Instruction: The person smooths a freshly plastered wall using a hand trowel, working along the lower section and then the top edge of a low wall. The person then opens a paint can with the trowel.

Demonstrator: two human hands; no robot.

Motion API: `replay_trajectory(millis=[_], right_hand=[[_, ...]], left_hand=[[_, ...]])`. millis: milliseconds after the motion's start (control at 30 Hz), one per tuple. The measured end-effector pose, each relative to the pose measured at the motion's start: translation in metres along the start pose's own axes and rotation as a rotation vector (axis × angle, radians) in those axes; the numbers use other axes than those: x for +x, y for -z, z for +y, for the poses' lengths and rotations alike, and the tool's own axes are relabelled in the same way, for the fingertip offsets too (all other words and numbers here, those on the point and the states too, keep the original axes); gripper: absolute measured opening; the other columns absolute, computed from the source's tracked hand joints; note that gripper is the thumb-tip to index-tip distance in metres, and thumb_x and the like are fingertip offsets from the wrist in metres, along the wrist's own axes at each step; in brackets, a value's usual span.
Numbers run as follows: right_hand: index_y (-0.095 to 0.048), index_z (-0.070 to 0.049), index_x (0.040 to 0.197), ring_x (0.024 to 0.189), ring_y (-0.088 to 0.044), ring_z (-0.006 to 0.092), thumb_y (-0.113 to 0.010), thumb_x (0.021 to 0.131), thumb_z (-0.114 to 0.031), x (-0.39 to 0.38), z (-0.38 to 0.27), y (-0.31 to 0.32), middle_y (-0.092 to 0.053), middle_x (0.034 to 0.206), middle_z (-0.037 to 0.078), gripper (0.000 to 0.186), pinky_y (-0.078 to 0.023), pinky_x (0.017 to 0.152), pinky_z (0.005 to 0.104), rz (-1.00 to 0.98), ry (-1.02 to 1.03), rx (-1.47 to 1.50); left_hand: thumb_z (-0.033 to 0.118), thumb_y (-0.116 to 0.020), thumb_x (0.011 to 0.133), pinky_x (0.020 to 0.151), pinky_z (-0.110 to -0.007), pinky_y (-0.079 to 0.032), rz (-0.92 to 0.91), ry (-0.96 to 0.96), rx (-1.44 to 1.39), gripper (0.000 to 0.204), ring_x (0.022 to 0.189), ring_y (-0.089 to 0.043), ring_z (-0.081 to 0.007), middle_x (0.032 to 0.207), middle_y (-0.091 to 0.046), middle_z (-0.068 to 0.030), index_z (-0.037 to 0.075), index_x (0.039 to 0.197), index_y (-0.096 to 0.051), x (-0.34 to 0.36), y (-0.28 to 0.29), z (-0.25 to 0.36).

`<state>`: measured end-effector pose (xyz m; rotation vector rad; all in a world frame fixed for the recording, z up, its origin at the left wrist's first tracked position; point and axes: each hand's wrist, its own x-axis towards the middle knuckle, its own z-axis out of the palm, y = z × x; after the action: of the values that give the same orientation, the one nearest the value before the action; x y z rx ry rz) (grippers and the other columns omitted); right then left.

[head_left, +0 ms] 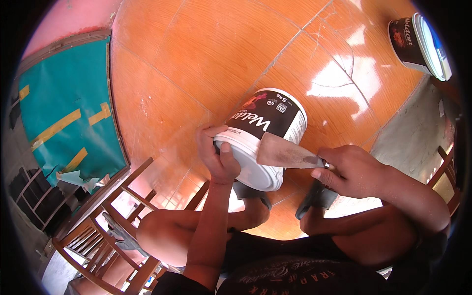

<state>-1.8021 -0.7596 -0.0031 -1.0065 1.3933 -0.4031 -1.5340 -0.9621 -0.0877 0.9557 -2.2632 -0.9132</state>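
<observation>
A white paint bucket with a black label (pixel 275 115) is tilted in front of me, its pale lid (pixel 250 167) facing toward my body. My left hand (pixel 218 155) grips the lid's left edge, thumb on the lid's face and fingers round the rim. In my right hand (pixel 351 172) is a putty knife (pixel 285 152), held by its handle. Its wide, worn blade lies across the bucket's rim on the right side, seemingly touching it. The handle is mostly hidden in my fist.
Another paint bucket (pixel 410 44) stands at the far right on the orange tiled floor (pixel 196 59). A wooden chair (pixel 105 241) is close by on my left. Beyond it, a teal sheet with yellow tape (pixel 73 108) covers part of the pink wall (pixel 73 19).
</observation>
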Motion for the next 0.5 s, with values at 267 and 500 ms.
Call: replay_trajectory(millis=[267, 500], right_hand=[[-0.063, -0.005, 0.094, 0.071, -0.069, 0.0383, -0.063, 0.098, -0.044, -0.003, 0.009, -0.002, -0.068, 0.076, 0.017, 0.039, -0.053, 0.066, 0.0473, -0.012, 0.085, -0.100], [-0.065, -0.005, 0.101, 0.070, -0.069, 0.0380, -0.071, 0.092, -0.035, 0.002, 0.010, -0.006, -0.068, 0.076, 0.016, 0.032, -0.053, 0.064, 0.0456, -0.093, 0.100, -0.068]], left_hand=[[0.068, -0.037, 0.102, 0.084, -0.036, -0.042, 0.030, 0.068, 0.067, 0.069, 0.093, -0.049, -0.0215, 0.102, -0.049, -0.0107, 0.002, 0.099, -0.058, -0.016, 0.010, -0.018], [0.067, -0.035, 0.103, 0.084, -0.036, -0.042, 0.039, 0.053, 0.096, 0.069, 0.093, -0.049, -0.0211, 0.103, -0.048, -0.0101, 0.002, 0.100, -0.057, -0.019, 0.006, -0.011]])
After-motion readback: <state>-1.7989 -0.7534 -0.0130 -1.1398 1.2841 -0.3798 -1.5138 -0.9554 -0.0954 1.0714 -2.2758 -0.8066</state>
